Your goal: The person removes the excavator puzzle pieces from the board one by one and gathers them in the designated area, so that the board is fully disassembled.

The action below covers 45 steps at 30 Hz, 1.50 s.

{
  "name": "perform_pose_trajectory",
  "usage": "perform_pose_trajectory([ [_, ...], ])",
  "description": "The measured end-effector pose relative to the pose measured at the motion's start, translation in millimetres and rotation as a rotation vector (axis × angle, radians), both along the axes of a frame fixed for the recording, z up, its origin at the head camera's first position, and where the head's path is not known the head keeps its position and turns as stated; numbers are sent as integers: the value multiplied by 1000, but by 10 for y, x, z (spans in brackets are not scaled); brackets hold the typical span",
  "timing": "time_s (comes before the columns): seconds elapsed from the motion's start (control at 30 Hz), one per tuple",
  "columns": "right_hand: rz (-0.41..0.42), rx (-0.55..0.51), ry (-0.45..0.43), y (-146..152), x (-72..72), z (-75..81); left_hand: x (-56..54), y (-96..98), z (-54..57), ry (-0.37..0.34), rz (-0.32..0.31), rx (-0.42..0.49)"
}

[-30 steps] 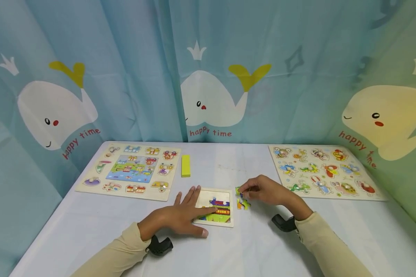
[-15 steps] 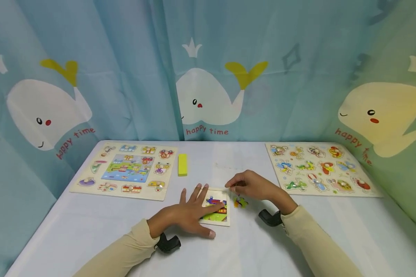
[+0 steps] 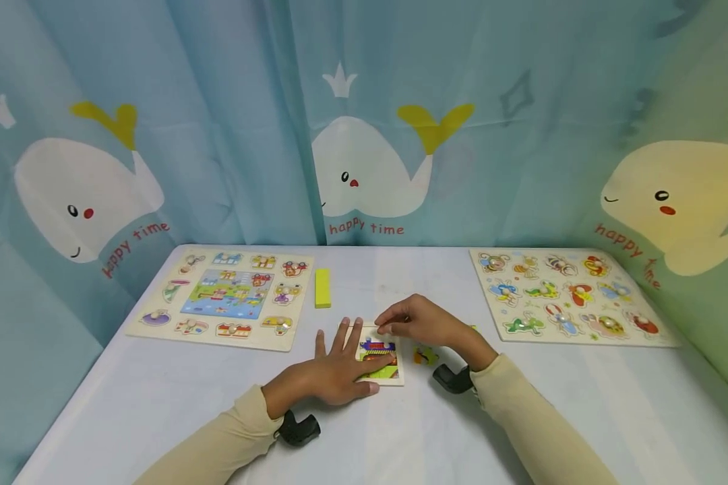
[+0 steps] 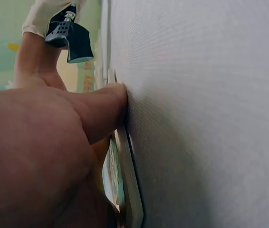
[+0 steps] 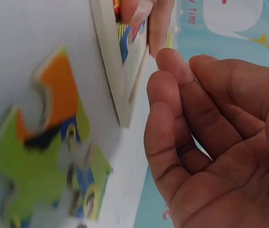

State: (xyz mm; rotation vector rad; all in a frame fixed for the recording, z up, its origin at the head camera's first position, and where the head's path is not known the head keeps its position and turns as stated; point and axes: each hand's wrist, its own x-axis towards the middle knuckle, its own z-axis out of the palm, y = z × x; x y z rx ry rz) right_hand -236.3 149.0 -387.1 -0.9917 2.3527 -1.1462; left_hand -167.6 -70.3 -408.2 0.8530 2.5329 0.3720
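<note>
In the head view, a small square wooden puzzle [image 3: 391,381] lies in the middle of the table, with picture pieces in its lower part. My left hand [image 3: 334,374] is spread over its left side, the fingers straight and the index finger across the picture. In the left wrist view the thumb [image 4: 101,111] touches the frame's edge. My right hand [image 3: 425,322] is at the frame's far side, thumb and fingertips pinched on a puzzle piece that the fingers almost wholly hide. Loose jigsaw pieces [image 5: 44,156], green, orange and blue, lie just right of the frame.
A peg puzzle board [image 3: 297,296] with vehicles and buildings lies at the back left. Beside it is a yellow block [image 3: 322,288]. An insect peg puzzle board [image 3: 491,296] lies at the back right. A whale-print curtain [image 3: 249,135] hangs behind the table.
My right hand has moved left from the loose pieces to the frame's far side, its fingertips still pinched. The left hand stays spread on the frame, having shifted slightly right.
</note>
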Motion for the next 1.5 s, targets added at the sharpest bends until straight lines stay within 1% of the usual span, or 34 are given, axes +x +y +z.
perform_pose_trajectory([
  [0.13,1,5,8,-70,-12,-59,-10,-11,-1,-3,-13,5],
  [0.27,10,6,-18,-134,0,-84,-18,-27,3,2,-28,0],
  [0.37,12,1,-57,-151,8,-79,-23,-31,2,8,-35,-18],
  [0.5,15,-26,-86,-157,5,-86,-15,-31,10,9,-30,-56],
  [0.63,6,-78,-114,-170,7,-113,8,-35,30,5,-25,-70],
  [0.73,-2,-103,-110,-175,4,-135,19,-39,33,4,-24,-69],
  [0.83,-12,-104,-105,-184,12,-140,21,-41,27,6,-26,-73],
  [0.93,-6,-105,-117,-195,23,-141,14,-37,19,14,-31,-75],
  [1.1,21,-90,-138,-210,24,-141,-4,-27,7,30,-40,-65],
  [1.23,45,-63,-139,-217,28,-133,-7,-32,3,24,-42,-52],
  [1.33,70,-68,-141,-225,34,-121,-4,-42,10,15,-40,-43],
  [1.4,62,-71,-127,-224,34,-112,-5,-45,14,8,-38,-40],
  [1.5,18,-75,-97,-198,41,-92,-6,-43,18,2,-39,-43],
])
